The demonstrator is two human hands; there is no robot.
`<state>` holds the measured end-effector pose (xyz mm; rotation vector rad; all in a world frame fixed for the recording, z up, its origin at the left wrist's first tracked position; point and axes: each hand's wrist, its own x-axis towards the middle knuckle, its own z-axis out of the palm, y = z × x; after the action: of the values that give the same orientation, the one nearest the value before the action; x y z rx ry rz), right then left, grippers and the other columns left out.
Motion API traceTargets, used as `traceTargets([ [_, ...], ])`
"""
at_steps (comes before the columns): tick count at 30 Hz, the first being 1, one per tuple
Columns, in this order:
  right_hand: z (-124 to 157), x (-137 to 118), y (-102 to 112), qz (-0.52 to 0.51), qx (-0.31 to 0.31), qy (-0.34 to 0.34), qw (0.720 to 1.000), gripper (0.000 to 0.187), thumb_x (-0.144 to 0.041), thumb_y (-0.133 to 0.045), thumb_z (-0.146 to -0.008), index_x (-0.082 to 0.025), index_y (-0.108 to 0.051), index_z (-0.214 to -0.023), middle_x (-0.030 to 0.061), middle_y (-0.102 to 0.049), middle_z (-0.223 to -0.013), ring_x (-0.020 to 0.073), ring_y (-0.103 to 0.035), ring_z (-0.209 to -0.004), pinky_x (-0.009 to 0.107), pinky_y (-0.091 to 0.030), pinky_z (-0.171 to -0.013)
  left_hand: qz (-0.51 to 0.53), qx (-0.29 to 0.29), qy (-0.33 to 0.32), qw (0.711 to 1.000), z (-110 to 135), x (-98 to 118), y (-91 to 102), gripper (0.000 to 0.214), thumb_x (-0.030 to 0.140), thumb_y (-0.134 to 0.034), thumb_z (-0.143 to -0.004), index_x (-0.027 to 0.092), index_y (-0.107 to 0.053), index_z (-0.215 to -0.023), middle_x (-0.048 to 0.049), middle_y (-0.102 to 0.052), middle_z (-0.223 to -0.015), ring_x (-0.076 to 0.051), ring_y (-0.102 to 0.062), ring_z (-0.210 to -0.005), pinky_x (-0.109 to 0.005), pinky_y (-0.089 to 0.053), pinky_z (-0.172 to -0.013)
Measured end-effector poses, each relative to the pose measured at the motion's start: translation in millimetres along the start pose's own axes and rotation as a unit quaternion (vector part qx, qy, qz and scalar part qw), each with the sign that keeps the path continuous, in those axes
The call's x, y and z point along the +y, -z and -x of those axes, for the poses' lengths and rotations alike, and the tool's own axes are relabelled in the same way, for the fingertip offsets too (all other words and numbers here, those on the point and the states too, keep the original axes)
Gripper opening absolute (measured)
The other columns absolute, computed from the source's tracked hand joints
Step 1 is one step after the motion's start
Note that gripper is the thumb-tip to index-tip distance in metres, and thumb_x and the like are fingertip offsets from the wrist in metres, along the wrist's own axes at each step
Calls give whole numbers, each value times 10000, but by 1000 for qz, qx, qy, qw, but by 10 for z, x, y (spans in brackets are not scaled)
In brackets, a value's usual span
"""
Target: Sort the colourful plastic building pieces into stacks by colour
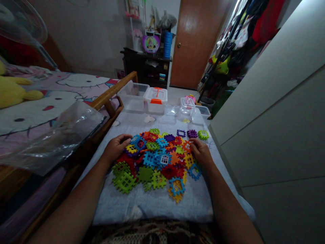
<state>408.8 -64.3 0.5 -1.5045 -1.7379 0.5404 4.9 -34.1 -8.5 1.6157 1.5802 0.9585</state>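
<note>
My left hand (116,148) sits curled on the left edge of the pile of plastic waffle blocks (157,159), my right hand (201,152) on its right edge beside an orange block (187,146); each grip looks half closed, can't tell if either is clamped on anything. Pile lies on a grey cloth (152,206), with plastic tubs (133,96) beyond it and a bed (76,83) to the left

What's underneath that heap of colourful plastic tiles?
A pale grey cloth shows around the edges of the tiles. Directly beneath the heap it is covered, so anything lying there, and whatever the cloth rests on, cannot be seen.
</note>
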Motion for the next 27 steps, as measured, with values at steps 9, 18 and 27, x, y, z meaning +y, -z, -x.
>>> traceTargets([
  [9, -99, -166, 59, 151, 19, 108, 982, 216, -216, -526, -858, -208, -700, -985, 110, -663, -1051, 281, -556, -1033, 462, -421, -945, -3, -2, 1, 1000, 3, 45, 15, 513, 587, -562, -776, 167, -701, -1035, -71, -726, -1035, -272, -658, -940, -366, -494, -902],
  [18, -531, -528, -303, 212, -173, 179, 945, 367, -74, -564, -787, -213, -677, -1107, 81, -703, -1135, 247, -596, -999, 385, -391, -926, 42, -4, 4, 999, -19, -2, 11, 558, 659, -556, -784, 170, -711, -1002, -77, -735, -1034, -292, -644, -1008, -382, -476, -947],
  [27, -682, -457, -430, 189, -202, 183, 943, 235, -99, -593, -772, -245, -731, -895, 33, -748, -933, 214, -644, -889, 344, -419, -893, 44, -8, -3, 999, -24, -44, 18, 553, 660, -558, -794, 178, -718, -1016, -70, -739, -1031, -293, -650, -1012, -384, -479, -940],
])
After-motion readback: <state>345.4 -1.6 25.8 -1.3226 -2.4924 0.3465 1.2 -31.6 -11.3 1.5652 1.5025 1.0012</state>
